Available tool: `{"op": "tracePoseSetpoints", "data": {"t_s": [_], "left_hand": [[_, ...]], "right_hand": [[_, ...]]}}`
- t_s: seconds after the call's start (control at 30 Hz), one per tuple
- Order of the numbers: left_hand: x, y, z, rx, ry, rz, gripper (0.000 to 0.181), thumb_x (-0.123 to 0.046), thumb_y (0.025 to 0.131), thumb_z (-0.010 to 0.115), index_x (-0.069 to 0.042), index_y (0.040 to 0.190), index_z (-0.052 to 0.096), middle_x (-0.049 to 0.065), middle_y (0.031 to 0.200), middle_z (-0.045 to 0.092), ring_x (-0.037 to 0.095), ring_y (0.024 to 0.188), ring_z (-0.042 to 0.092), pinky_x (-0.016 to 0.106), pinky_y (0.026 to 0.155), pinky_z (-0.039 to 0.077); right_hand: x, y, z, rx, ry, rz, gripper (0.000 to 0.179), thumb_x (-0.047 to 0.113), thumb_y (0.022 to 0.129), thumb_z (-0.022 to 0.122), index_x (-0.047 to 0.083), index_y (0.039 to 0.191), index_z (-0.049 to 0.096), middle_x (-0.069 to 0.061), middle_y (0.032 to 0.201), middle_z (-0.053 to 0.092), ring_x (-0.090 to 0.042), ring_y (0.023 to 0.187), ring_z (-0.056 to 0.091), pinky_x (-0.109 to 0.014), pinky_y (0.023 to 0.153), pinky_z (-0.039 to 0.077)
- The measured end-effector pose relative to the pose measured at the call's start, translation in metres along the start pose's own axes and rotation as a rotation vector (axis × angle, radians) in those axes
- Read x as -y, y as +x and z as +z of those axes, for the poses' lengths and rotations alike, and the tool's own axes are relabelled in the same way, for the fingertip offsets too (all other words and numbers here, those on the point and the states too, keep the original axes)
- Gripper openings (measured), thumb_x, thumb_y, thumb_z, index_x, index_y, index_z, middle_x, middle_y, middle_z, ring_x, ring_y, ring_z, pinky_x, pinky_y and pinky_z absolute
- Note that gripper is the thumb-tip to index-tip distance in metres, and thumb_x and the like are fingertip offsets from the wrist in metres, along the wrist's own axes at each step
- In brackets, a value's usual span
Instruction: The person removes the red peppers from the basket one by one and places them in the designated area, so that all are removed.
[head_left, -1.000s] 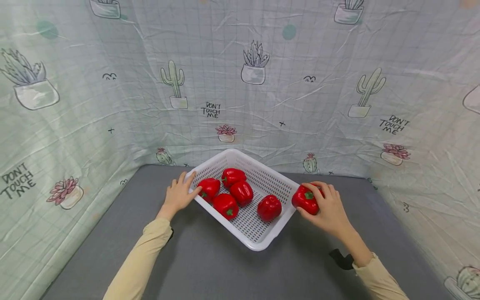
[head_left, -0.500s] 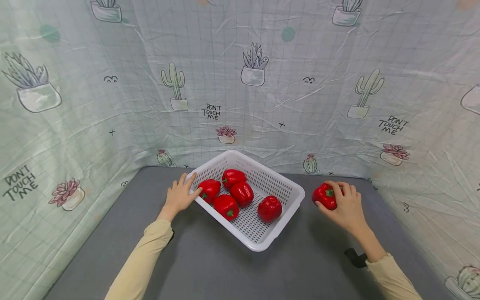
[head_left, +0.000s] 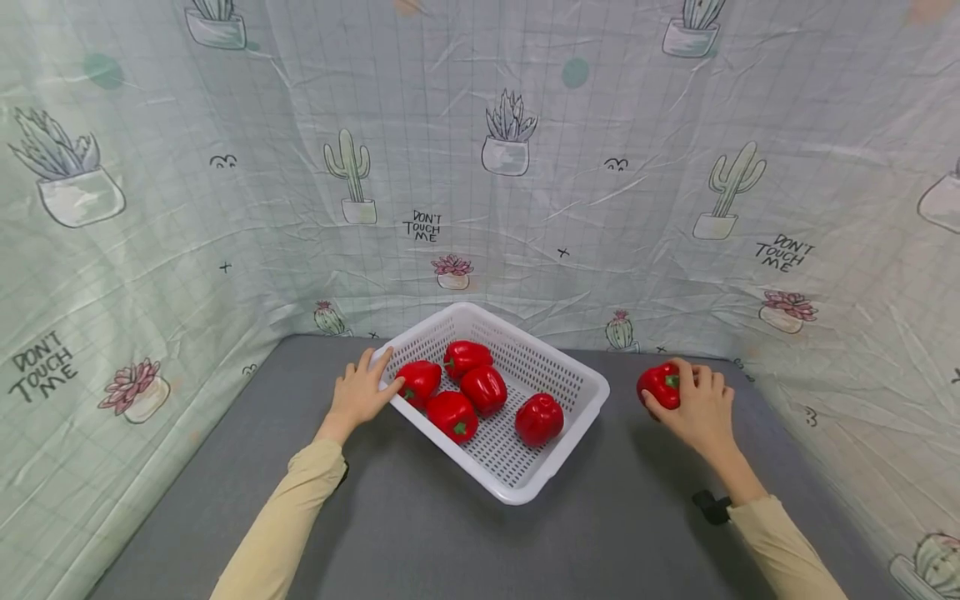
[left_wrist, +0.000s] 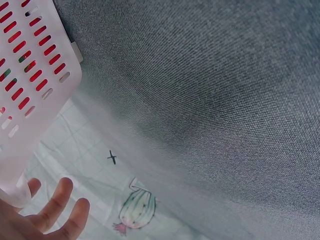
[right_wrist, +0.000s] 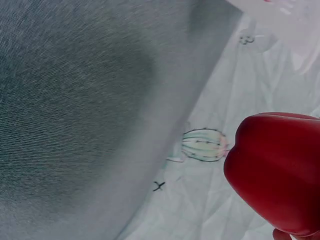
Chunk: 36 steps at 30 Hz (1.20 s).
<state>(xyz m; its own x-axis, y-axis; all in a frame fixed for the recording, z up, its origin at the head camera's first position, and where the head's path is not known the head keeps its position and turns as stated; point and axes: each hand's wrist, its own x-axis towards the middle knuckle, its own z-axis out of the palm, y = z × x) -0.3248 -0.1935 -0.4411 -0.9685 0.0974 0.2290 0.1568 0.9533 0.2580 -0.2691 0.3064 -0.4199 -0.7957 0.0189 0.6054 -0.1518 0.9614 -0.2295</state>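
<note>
A white perforated plastic basket (head_left: 517, 492) stands at an angle on the table, with several red bell peppers (head_left: 483, 389) inside. My left hand (head_left: 360, 393) rests on the basket's left corner, its thumb and index finger lying over the rim. Other fingers (left_wrist: 57, 200) of that hand extend loosely outside the rim in the left wrist view. Right of the basket and apart from it, my right hand (head_left: 697, 408) grips another red bell pepper (head_left: 660, 386) by its side. This pepper (right_wrist: 280, 172) hides most of the right fingers in the right wrist view.
A dark grey cloth surface (head_left: 465, 550) covers the table. Behind and at both sides hangs a pale curtain (head_left: 525, 217) printed with cacti and potted plants. The curtain meets the table close behind the basket.
My right hand has carried its bell pepper rightward, from beside the basket's right rim to farther off. The left hand and the basket stay where they were.
</note>
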Motion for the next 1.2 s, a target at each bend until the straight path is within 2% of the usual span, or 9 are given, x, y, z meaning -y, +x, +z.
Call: {"op": "tracePoseSetpoints", "data": {"t_s": [0.5,0.7,1.0,1.2], "left_hand": [[-0.003,-0.002,-0.001,0.019,0.016,-0.010,0.067,-0.051,0.085,0.044,-0.017,0.140,0.029,0.022,0.139,0.028,0.046,0.108,0.041,0.063,0.085,0.036],[-0.004,-0.002,-0.002,0.013,0.011,-0.007,0.066,-0.051,0.085,0.044,-0.017,0.140,0.030,0.022,0.139,0.029,0.046,0.108,0.041,0.063,0.085,0.037],[-0.004,-0.002,-0.001,0.000,0.005,0.001,0.065,-0.050,0.085,0.045,-0.017,0.139,0.030,0.021,0.138,0.029,0.045,0.107,0.042,0.062,0.084,0.037],[-0.004,-0.002,-0.001,0.001,0.004,0.001,0.066,-0.050,0.084,0.045,-0.017,0.139,0.030,0.021,0.138,0.029,0.045,0.107,0.042,0.063,0.084,0.037]], "right_hand": [[-0.009,0.014,0.039,0.093,-0.062,0.101,0.062,0.042,0.076,0.060,0.006,0.122,0.038,-0.029,0.104,0.042,-0.044,0.091,0.036,-0.058,0.069,0.027],[-0.009,0.019,0.048,0.121,-0.067,0.116,0.059,0.042,0.078,0.057,0.009,0.122,0.038,-0.031,0.101,0.042,-0.046,0.091,0.035,-0.059,0.069,0.026],[-0.010,0.023,0.059,0.206,-0.085,0.149,0.053,0.041,0.082,0.053,0.013,0.124,0.038,-0.033,0.103,0.038,-0.048,0.096,0.032,-0.062,0.073,0.024],[-0.011,0.023,0.065,0.220,-0.103,0.149,0.053,0.042,0.082,0.052,0.013,0.124,0.038,-0.035,0.103,0.037,-0.051,0.096,0.032,-0.064,0.073,0.024]]}}
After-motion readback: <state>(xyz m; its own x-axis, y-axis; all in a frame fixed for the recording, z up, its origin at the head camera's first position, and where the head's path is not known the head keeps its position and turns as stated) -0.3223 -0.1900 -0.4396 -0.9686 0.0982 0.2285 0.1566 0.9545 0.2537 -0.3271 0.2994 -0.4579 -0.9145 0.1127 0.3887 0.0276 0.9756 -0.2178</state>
